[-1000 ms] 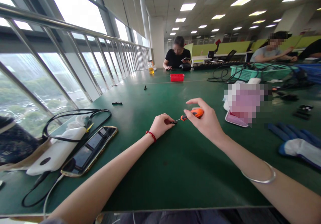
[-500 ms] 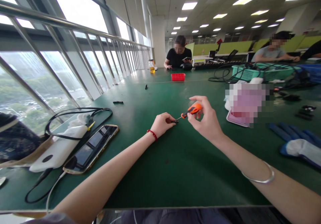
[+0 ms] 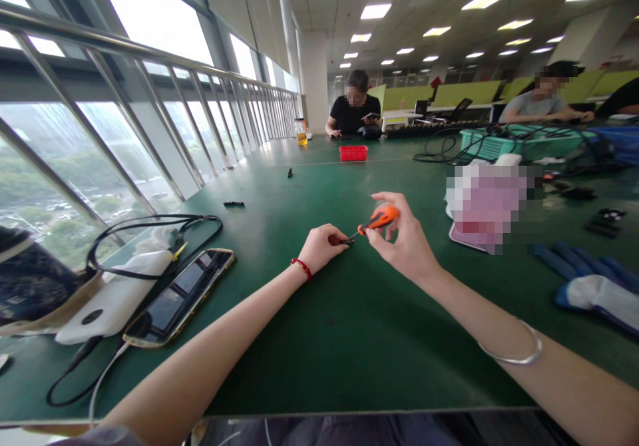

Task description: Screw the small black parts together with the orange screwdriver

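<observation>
- At frame centre, over the green table [image 3: 349, 339]: right hand [image 3: 407, 243] pinches the orange screwdriver [image 3: 378, 220] by its handle.
- Left hand [image 3: 322, 247] pinches a small black part [image 3: 345, 240] at the tip.
- Tool likely light and rigid; the handle is the best hold.

Place: a large open-plan office floor, used as a hall for small assembly work.
Ceiling: white panels with rows of flat lamps [image 3: 375, 11].
Window side: a glass wall behind a steel railing [image 3: 150, 56], with trees far below.
Table: one long green worktable [image 3: 319, 339], with a person [image 3: 355, 108] seated at its far end.
Background: desks behind light-green partitions [image 3: 469, 92].
Work signs: a red tray [image 3: 353, 154], a teal basket [image 3: 499, 145] with black cables, a loose black piece [image 3: 233, 204], blue gloves [image 3: 589, 279].
Tools: an orange screwdriver [image 3: 378, 219] in the right hand [image 3: 404, 246], its tip at a small black part [image 3: 345, 240] pinched by the left hand [image 3: 322, 246].
</observation>
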`<state>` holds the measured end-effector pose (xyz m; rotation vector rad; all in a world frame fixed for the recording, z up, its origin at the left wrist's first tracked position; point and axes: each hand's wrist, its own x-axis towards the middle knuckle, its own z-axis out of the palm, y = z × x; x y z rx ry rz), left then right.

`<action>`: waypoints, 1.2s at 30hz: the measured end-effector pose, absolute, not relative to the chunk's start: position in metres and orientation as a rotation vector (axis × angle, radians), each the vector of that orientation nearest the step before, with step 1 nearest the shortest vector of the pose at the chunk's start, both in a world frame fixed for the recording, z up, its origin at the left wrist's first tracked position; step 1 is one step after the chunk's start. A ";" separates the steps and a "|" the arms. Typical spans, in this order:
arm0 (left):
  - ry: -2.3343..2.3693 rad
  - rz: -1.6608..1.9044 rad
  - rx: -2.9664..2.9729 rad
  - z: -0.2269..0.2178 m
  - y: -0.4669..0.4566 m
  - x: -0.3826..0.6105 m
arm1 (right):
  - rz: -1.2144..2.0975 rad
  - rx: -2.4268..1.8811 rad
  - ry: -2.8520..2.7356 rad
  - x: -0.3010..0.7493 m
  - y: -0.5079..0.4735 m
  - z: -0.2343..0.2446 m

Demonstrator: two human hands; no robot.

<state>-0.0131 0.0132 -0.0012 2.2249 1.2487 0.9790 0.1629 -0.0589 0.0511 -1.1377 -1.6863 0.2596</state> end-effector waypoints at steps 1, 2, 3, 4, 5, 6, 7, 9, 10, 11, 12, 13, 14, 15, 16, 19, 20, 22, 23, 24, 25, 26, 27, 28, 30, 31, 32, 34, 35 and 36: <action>1.249 0.977 2.223 -0.001 0.013 -0.013 | 0.268 -1.156 -1.680 0.163 -0.059 0.051; 1.249 0.975 2.219 -0.001 0.013 -0.013 | 0.279 -1.182 -1.674 0.162 -0.059 0.051; 1.250 0.975 2.213 0.000 0.013 -0.013 | 0.294 -1.205 -1.679 0.162 -0.059 0.051; 1.250 0.973 2.208 0.000 0.013 -0.013 | 0.308 -1.223 -1.690 0.162 -0.060 0.052; 1.252 0.971 2.204 0.001 0.012 -0.013 | 0.317 -1.232 -1.703 0.161 -0.060 0.052; 1.254 0.969 2.203 0.001 0.012 -0.013 | 0.322 -1.235 -1.713 0.161 -0.061 0.053; 1.254 0.967 2.204 0.002 0.011 -0.013 | 0.324 -1.233 -1.718 0.161 -0.061 0.053; 1.256 0.963 2.210 0.002 0.010 -0.013 | 0.330 -1.219 -1.705 0.163 -0.060 0.054; 1.256 0.962 2.213 0.002 0.010 -0.013 | 0.341 -1.206 -1.689 0.164 -0.059 0.054; 1.254 0.962 2.216 0.002 0.010 -0.013 | 0.355 -1.186 -1.672 0.166 -0.057 0.054; 1.251 0.962 2.220 0.002 0.011 -0.013 | 0.363 -1.167 -1.648 0.168 -0.055 0.054; 1.246 0.962 2.225 0.001 0.011 -0.013 | 0.369 -1.148 -1.621 0.170 -0.052 0.054; 1.238 0.963 2.230 0.000 0.012 -0.013 | 0.368 -1.139 -1.585 0.172 -0.049 0.054; 1.229 0.965 2.233 -0.001 0.012 -0.013 | 0.364 -1.144 -1.537 0.175 -0.046 0.055; 1.222 0.966 2.233 -0.002 0.013 -0.013 | 0.378 -1.150 -1.492 0.177 -0.043 0.055; 1.209 0.970 2.223 -0.003 0.014 -0.014 | 0.480 -1.146 -1.398 0.181 -0.038 0.054; 1.209 0.972 2.219 -0.003 0.014 -0.014 | 0.503 -1.142 -1.385 0.181 -0.037 0.054; 1.209 0.974 2.216 -0.003 0.014 -0.014 | 0.494 -1.137 -1.388 0.181 -0.037 0.053; 1.209 0.975 2.216 -0.003 0.014 -0.014 | 0.470 -1.133 -1.399 0.180 -0.037 0.053; 1.209 0.974 2.217 -0.003 0.013 -0.014 | 0.444 -1.130 -1.409 0.180 -0.037 0.053; 1.207 0.975 2.217 -0.003 0.013 -0.014 | 0.426 -1.127 -1.417 0.180 -0.038 0.053; 1.202 0.976 2.219 -0.003 0.014 -0.014 | 0.417 -1.125 -1.419 0.179 -0.038 0.053; 1.198 0.977 2.220 -0.004 0.014 -0.014 | 0.416 -1.126 -1.418 0.179 -0.038 0.053; 1.195 0.978 2.220 -0.004 0.014 -0.015 | 0.417 -1.127 -1.416 0.179 -0.038 0.052; 1.193 0.976 2.220 -0.005 0.015 -0.015 | 0.419 -1.131 -1.416 0.180 -0.037 0.052; 1.194 0.976 2.218 -0.006 0.015 -0.015 | 0.420 -1.134 -1.416 0.180 -0.037 0.051; 1.196 0.976 2.216 -0.006 0.016 -0.015 | 0.427 -1.136 -1.415 0.180 -0.036 0.051; 1.199 0.977 2.211 -0.005 0.016 -0.014 | 0.470 -1.141 -1.407 0.181 -0.035 0.050; 1.202 0.978 2.208 -0.005 0.016 -0.014 | 0.503 -1.143 -1.403 0.182 -0.034 0.049; 1.204 0.978 2.206 -0.005 0.016 -0.014 | 0.534 -1.144 -1.400 0.183 -0.034 0.049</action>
